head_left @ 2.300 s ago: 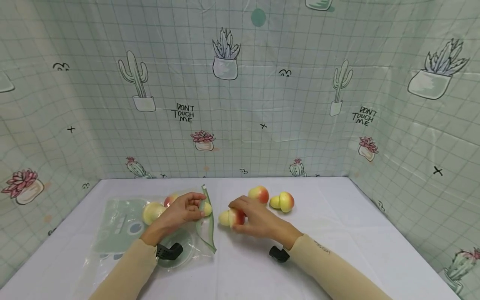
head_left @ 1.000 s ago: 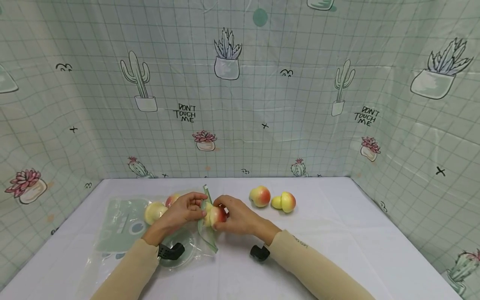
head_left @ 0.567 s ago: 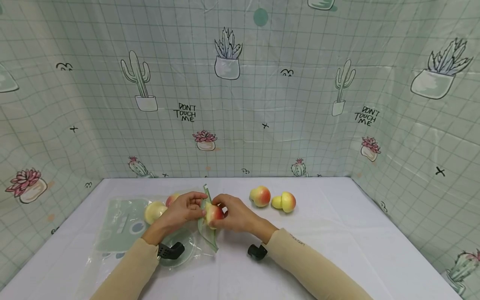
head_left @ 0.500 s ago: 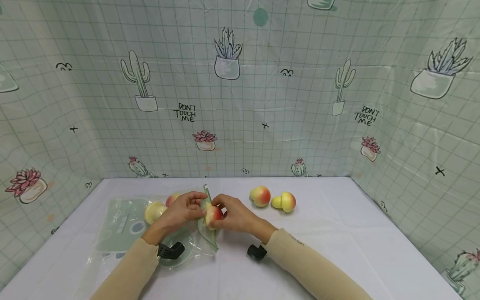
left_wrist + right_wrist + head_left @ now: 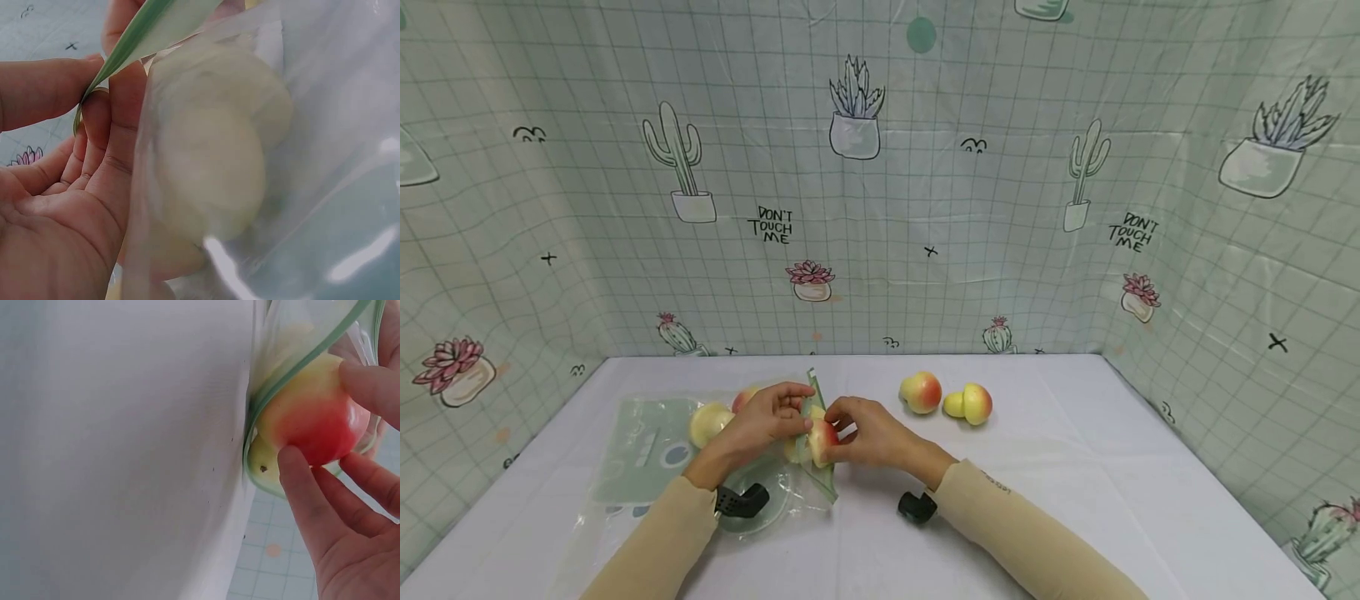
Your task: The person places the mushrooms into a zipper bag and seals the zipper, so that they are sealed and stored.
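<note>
Fruit (image 5: 322,422), red at its blunt end and yellow elsewhere, sits in the mouth of the clear bag (image 5: 634,467), partly past the green strip (image 5: 813,382) along the opening. The right hand (image 5: 867,433) holds it by spread fingertips and thumb about the red end; the left hand (image 5: 766,421) pinches the bag's edge between thumb and finger, so the two hands are close together but apart, one on each thing. The fruit looks firm and smooth, probably light enough for a fingertip hold — though that glossy skin could slip if the pinch is too near the end. Best hold is round the widest part, with fingers opposite the thumb; whether it would bruise I cannot tell. The bag is another matter: thin, limp film that creases and clings, likely to fold inward when pushed. Its strip looks like the stiffest place to grip, and a pinch there should keep the mouth apart. A pale fruit (image 5: 212,175) behind the film probably gives the bag some weight. Two loose fruits (image 5: 921,392) on the tabletop (image 5: 1037,517) look similar — same rounded bellies to grasp.
</note>
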`<control>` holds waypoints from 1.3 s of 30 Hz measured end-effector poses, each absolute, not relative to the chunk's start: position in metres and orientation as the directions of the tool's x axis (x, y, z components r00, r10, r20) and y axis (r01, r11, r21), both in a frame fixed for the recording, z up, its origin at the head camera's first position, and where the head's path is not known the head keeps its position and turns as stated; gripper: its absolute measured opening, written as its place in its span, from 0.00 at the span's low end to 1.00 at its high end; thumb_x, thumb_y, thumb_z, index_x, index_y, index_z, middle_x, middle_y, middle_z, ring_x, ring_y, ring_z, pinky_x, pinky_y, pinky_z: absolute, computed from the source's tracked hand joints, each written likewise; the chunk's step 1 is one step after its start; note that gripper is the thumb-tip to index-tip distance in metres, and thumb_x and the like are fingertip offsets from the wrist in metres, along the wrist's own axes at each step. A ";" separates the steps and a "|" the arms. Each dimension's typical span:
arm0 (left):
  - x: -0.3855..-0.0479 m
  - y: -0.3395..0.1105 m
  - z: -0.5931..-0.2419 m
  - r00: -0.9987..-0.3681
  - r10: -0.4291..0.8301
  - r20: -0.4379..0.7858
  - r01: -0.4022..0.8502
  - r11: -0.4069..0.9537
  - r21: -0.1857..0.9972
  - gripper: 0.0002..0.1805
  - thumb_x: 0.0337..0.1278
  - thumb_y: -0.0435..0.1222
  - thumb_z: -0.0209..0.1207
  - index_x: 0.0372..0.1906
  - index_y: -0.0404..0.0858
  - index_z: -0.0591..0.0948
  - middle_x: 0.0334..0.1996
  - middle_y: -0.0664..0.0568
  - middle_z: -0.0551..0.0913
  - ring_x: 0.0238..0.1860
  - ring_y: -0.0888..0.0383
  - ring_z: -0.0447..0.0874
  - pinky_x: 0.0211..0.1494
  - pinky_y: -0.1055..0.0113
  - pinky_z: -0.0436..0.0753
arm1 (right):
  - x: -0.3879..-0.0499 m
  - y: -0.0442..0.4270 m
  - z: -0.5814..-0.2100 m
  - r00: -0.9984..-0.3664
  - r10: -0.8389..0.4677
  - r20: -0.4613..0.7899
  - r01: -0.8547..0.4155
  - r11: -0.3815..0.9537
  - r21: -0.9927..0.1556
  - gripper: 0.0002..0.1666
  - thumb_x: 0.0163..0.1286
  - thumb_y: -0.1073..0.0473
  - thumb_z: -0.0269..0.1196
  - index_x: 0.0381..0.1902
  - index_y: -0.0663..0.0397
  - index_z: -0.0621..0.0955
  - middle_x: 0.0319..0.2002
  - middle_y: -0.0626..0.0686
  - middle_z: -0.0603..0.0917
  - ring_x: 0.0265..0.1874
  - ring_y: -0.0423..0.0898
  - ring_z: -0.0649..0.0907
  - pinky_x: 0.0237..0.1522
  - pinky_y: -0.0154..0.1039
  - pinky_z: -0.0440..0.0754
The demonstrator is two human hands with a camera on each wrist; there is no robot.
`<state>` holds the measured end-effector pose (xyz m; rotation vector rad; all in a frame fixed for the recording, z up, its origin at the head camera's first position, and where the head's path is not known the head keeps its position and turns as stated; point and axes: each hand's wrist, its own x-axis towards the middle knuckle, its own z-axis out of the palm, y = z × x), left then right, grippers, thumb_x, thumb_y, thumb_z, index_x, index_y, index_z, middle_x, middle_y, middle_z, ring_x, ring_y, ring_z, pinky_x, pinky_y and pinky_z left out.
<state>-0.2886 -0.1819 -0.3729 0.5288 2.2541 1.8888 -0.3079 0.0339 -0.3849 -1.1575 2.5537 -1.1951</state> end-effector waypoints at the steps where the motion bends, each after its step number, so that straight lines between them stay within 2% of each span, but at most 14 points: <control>1: -0.289 -0.182 -0.373 -0.926 0.362 0.107 0.169 0.144 0.975 0.31 0.54 0.25 0.61 0.63 0.23 0.65 0.40 0.46 0.68 0.33 0.62 0.71 0.35 0.73 0.74 | -0.308 0.034 -0.385 -0.707 -0.673 0.216 -0.597 0.405 -0.693 0.21 0.55 0.61 0.72 0.44 0.53 0.77 0.43 0.47 0.79 0.43 0.39 0.81 0.39 0.28 0.80; 12: -0.290 -0.184 -0.371 -0.930 0.350 0.115 0.177 0.150 0.973 0.31 0.53 0.25 0.62 0.62 0.23 0.66 0.41 0.45 0.68 0.33 0.62 0.70 0.35 0.73 0.74 | -0.310 0.033 -0.384 -0.681 -0.699 0.217 -0.626 0.403 -0.668 0.19 0.57 0.62 0.71 0.45 0.53 0.77 0.42 0.46 0.80 0.40 0.39 0.81 0.39 0.29 0.80; 19: -0.288 -0.185 -0.363 -0.945 0.308 0.110 0.184 0.220 0.958 0.31 0.53 0.28 0.64 0.62 0.26 0.68 0.42 0.44 0.69 0.34 0.61 0.68 0.34 0.73 0.73 | -0.309 0.028 -0.383 -0.663 -0.711 0.233 -0.652 0.395 -0.647 0.19 0.57 0.63 0.70 0.45 0.54 0.77 0.42 0.47 0.80 0.38 0.42 0.82 0.39 0.30 0.80; 27: -0.289 -0.186 -0.362 -0.934 0.344 0.099 0.160 0.153 0.975 0.30 0.55 0.26 0.60 0.63 0.24 0.64 0.41 0.45 0.68 0.30 0.63 0.67 0.32 0.74 0.72 | -0.307 0.021 -0.385 -0.640 -0.727 0.248 -0.669 0.369 -0.645 0.17 0.58 0.62 0.70 0.43 0.56 0.78 0.40 0.48 0.80 0.35 0.40 0.83 0.37 0.27 0.79; 39: -0.291 -0.185 -0.362 -0.941 0.326 0.091 0.155 0.176 0.972 0.30 0.55 0.27 0.62 0.62 0.24 0.66 0.41 0.44 0.68 0.32 0.61 0.67 0.33 0.72 0.73 | -0.307 0.023 -0.384 -0.661 -0.715 0.228 -0.663 0.414 -0.625 0.15 0.58 0.61 0.70 0.41 0.54 0.78 0.40 0.48 0.81 0.34 0.36 0.83 0.37 0.27 0.79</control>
